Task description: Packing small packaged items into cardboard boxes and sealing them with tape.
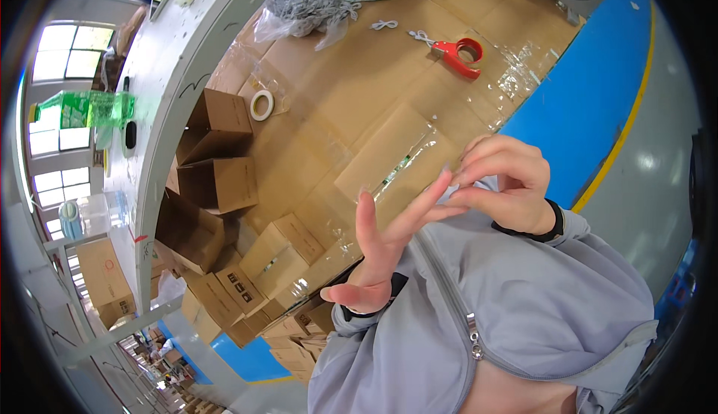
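Flattened brown cardboard sheets [359, 92] covered the floor across most of the view, shiny strips of clear tape on them. A blue floor strip [591, 107] with a yellow line ran along the right. A long white desk [179, 62] curved up the left side; a green plastic bottle [86, 109] lay on it. Small open cardboard boxes [217, 182] were piled against the desk's edge and on down toward the lower left. A clear bag of grey cords [307, 6] sat on the cardboard near the top.

Grey zipped jacket [523, 317] filled the lower right.

Left hand [374, 257]: fingers spread, palm open, holding nothing, raised in front of the jacket. Right hand [505, 186]: fingers curled and drawn together, touching the left hand's fingertips; could not tell whether anything was pinched.

Red tape dispenser [458, 53] lay on the cardboard, well apart from both hands. White tape roll [262, 105] lay near the boxes. A small white cord [384, 24] lay just beside the bag.
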Demonstrator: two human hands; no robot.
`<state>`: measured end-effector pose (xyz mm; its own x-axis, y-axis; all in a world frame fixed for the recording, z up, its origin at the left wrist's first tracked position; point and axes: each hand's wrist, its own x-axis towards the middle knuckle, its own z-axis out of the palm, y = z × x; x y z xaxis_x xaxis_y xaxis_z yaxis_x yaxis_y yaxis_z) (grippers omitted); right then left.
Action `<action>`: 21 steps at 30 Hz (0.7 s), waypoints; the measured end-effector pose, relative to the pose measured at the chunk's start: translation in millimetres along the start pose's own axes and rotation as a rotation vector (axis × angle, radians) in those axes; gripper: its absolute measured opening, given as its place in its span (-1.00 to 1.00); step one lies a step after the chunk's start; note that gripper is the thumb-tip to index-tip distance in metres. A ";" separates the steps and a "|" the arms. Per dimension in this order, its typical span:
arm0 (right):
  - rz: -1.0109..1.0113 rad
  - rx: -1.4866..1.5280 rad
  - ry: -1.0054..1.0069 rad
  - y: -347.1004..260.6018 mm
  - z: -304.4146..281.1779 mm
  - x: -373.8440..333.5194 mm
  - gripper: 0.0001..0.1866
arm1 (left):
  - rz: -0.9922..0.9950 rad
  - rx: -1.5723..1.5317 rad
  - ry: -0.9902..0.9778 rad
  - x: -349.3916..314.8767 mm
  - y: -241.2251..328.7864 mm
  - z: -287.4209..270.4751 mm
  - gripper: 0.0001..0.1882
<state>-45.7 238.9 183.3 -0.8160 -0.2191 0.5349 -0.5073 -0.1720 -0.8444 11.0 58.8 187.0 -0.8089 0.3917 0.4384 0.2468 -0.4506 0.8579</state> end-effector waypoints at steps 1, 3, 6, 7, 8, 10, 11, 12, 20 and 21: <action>-0.004 0.001 -0.009 -0.4 4.2 0.6 -0.79 | 0.007 0.003 0.005 -2.7 1.0 -1.4 -0.08; 0.018 -0.018 0.015 -0.6 11.3 1.9 -0.79 | 0.028 0.037 0.008 -8.2 2.1 -4.5 -0.08; 0.018 -0.044 -0.003 1.1 16.8 4.0 -0.79 | 0.034 0.057 0.029 -12.9 2.3 -6.1 -0.07; 0.016 -0.046 -0.007 1.7 18.4 4.7 -0.79 | 0.038 0.057 0.029 -13.5 2.2 -6.1 -0.07; 0.033 -0.032 -0.006 2.4 20.0 5.4 -0.80 | 0.052 0.044 0.040 -14.3 1.9 -5.5 -0.07; 0.049 -0.018 -0.009 3.1 23.1 7.2 -0.80 | 0.070 0.030 0.053 -15.8 0.4 -4.9 -0.07; 0.063 -0.001 -0.013 3.2 24.9 8.3 -0.80 | 0.095 0.015 0.059 -16.8 -1.0 -5.0 -0.06; 0.079 0.018 -0.017 3.3 26.4 9.3 -0.80 | 0.120 -0.001 0.066 -17.5 -2.1 -5.1 -0.05; 0.178 0.074 -0.078 2.7 31.8 12.8 -0.84 | 0.198 -0.022 0.112 -23.6 -15.6 -6.8 -0.03; 0.185 0.076 -0.094 3.4 32.0 12.6 -0.86 | 0.223 -0.017 0.092 -19.5 -12.7 -6.0 -0.03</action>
<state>-48.8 204.8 188.1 -0.8620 -0.3414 0.3748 -0.3266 -0.1913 -0.9256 20.4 52.1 165.9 -0.7810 0.2062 0.5895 0.4164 -0.5316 0.7376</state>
